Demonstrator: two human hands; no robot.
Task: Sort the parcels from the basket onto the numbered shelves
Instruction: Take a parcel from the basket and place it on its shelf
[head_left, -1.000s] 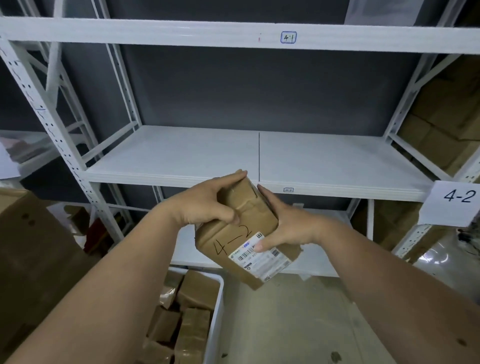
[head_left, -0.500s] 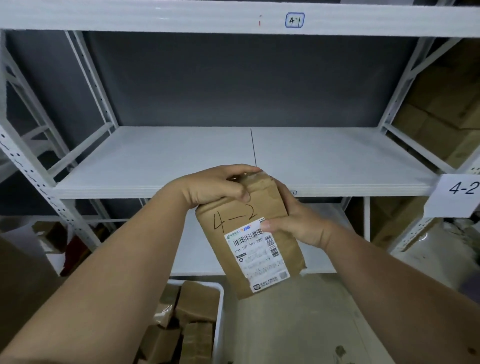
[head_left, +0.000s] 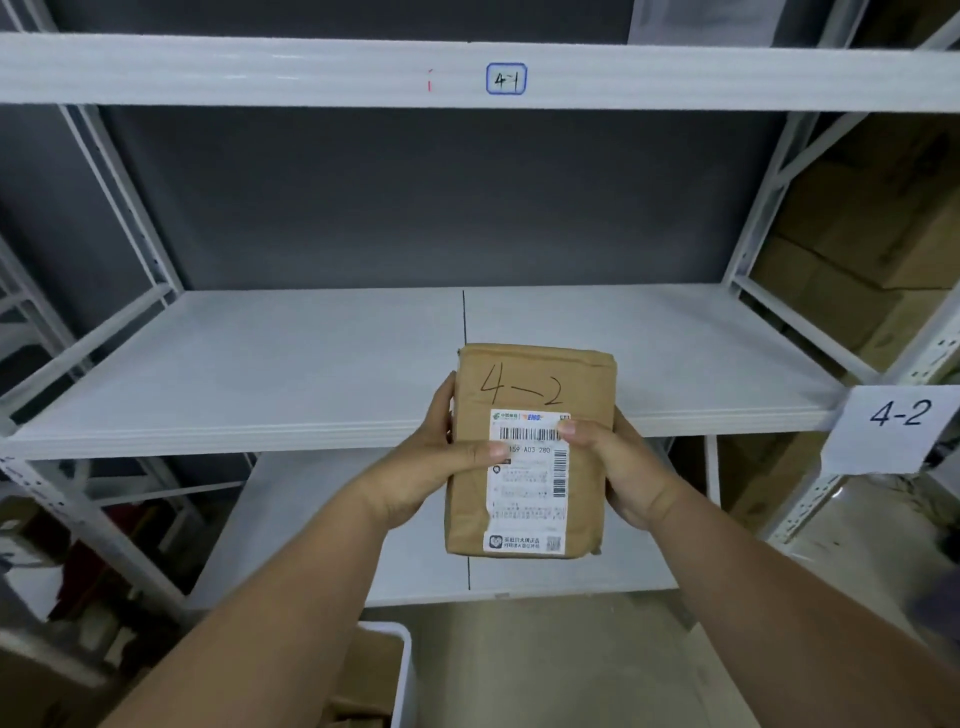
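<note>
A brown paper parcel (head_left: 535, 387) with "4-2" handwritten on top and a white shipping label faces me, held upright in front of the shelf edge. My left hand (head_left: 426, 467) grips its left side with the thumb across the label. My right hand (head_left: 618, 467) grips its right side, thumb on the barcode. Behind the parcel lies the white middle shelf (head_left: 260, 374), with a "4-2" tag (head_left: 896, 423) hanging at its right end. The beam above carries a "4-1" sticker (head_left: 506, 79). The white basket (head_left: 402, 670) with more brown parcels stands on the floor below.
A lower white shelf (head_left: 311, 519) sits under the middle one. White uprights (head_left: 130, 208) frame the bay on both sides. Cardboard boxes (head_left: 857, 249) are stacked behind the right upright, and dark clutter lies low at the left.
The parcel has turned from tilted to upright and risen toward the middle shelf. My left hand has shifted from its top to its left side. The view has moved closer to the shelf.
</note>
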